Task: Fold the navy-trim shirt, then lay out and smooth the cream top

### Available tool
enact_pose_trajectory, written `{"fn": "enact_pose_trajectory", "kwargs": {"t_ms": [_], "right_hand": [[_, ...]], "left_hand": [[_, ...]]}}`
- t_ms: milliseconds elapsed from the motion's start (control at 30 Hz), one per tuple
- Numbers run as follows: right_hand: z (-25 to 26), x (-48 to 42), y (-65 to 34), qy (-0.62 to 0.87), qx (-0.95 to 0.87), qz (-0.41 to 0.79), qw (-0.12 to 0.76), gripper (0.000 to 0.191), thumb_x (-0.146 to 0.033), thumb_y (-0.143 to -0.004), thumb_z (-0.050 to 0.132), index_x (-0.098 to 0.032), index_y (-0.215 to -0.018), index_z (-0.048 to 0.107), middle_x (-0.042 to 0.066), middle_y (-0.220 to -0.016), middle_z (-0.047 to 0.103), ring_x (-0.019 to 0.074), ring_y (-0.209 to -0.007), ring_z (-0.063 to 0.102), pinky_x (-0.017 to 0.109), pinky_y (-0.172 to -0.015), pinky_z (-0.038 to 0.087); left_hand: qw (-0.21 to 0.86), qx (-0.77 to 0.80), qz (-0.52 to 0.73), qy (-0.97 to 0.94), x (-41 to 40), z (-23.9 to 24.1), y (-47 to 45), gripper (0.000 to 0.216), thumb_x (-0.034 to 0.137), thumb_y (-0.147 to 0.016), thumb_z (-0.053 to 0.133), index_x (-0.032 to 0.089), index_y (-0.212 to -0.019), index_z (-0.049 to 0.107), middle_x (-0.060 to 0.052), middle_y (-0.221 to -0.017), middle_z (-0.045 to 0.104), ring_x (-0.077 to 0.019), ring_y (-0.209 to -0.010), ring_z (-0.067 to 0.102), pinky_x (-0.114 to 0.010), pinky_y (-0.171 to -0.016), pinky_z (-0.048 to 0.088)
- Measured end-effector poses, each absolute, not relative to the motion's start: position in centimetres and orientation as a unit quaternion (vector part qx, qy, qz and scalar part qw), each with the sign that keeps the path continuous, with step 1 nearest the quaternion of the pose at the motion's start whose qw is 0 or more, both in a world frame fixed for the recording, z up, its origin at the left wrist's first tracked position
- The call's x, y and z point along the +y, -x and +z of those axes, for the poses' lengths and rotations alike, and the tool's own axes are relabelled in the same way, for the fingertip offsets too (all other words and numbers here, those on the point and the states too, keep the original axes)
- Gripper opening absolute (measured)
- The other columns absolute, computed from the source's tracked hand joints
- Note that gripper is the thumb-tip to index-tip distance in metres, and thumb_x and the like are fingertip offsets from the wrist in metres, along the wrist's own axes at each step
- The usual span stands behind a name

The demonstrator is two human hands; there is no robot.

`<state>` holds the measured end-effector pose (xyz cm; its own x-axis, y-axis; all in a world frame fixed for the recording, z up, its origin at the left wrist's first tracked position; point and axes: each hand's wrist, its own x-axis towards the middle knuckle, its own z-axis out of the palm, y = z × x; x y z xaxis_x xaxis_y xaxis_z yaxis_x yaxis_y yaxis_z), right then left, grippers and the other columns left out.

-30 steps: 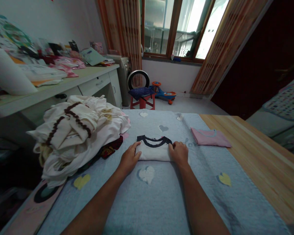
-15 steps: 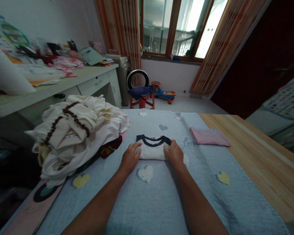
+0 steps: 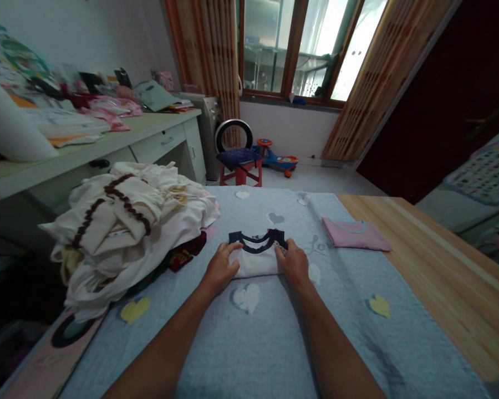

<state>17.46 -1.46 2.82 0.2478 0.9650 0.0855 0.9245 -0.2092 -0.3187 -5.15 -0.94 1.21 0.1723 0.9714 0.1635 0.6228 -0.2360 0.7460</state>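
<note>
A small white shirt [image 3: 258,266] with a dark navy neckband lies folded into a flat bundle on the blue cloth, its collar away from me. My left hand [image 3: 223,265] grips its left edge, thumb on top and fingers around the side. On the right edge, my right hand [image 3: 292,263] holds the shirt in the same way near the shoulder. The fingers under the fabric are hidden. Farther right rests a folded pink garment [image 3: 355,234], touched by neither hand.
A heap of cream and white clothes [image 3: 137,216] is piled at the left. The blue heart-patterned cloth [image 3: 249,354] covers most of the wooden table [image 3: 453,277]. Beyond it stand a red stool [image 3: 241,174], a ride-on toy [image 3: 276,158] and a cluttered desk [image 3: 149,130].
Both hands have shifted slightly left and toward me with the shirt. Its right shoulder corner now stands up a little more. The pink garment and the heap stay put.
</note>
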Motion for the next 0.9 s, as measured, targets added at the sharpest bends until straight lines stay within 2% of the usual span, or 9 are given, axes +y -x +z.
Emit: {"fn": "enact_pose_trajectory", "kwargs": {"t_ms": [200, 400, 667, 900], "right_hand": [[3.0, -1.4, -17.3, 0.778, -0.607, 0.082, 0.142, 0.028, -0.040, -0.095, 0.050, -0.020, -0.114, 0.057, 0.009, -0.095, 0.073, 0.0229, -0.088, 0.069, 0.026, -0.067, 0.039], [3.3, -1.1, -17.2, 0.789, -0.593, 0.111, 0.115, 0.030, -0.033, -0.097, 0.039, -0.021, -0.116, 0.059, 0.010, -0.097, 0.072, 0.0234, -0.091, 0.069, 0.028, -0.070, 0.042], [3.5, -0.8, -17.2, 0.766, -0.629, 0.099, 0.087, 0.024, -0.033, -0.097, 0.044, -0.019, -0.113, 0.056, 0.011, -0.100, 0.072, 0.0233, -0.092, 0.069, 0.029, -0.072, 0.044], [6.3, -1.1, -21.1, 0.765, -0.633, 0.090, 0.080, 0.025, -0.035, -0.097, 0.045, -0.019, -0.113, 0.056, 0.012, -0.101, 0.071, 0.0242, -0.092, 0.068, 0.029, -0.070, 0.042]], "left_hand": [[0.222, 0.590, 0.287, -0.721, -1.4, 1.3, 4.9, 0.045, 0.015, -0.079, 0.053, 0.018, -0.122, 0.063, -0.007, -0.108, 0.055, -0.0211, -0.098, 0.061, -0.033, -0.091, 0.049], [0.212, 0.593, 0.277, -0.726, -1.6, 1.2, 5.0, 0.042, 0.018, -0.083, 0.052, 0.021, -0.123, 0.062, -0.006, -0.107, 0.055, -0.0216, -0.100, 0.061, -0.034, -0.092, 0.048], [0.282, 0.582, 0.269, -0.714, -0.9, 2.2, 5.1, 0.046, 0.015, -0.077, 0.050, 0.020, -0.120, 0.064, -0.006, -0.107, 0.061, -0.0209, -0.092, 0.062, -0.034, -0.089, 0.049], [0.296, 0.544, 0.301, -0.725, -1.2, 4.6, 1.4, 0.047, 0.013, -0.076, 0.049, 0.020, -0.120, 0.065, -0.005, -0.108, 0.059, -0.0204, -0.091, 0.062, -0.033, -0.090, 0.048]]}}
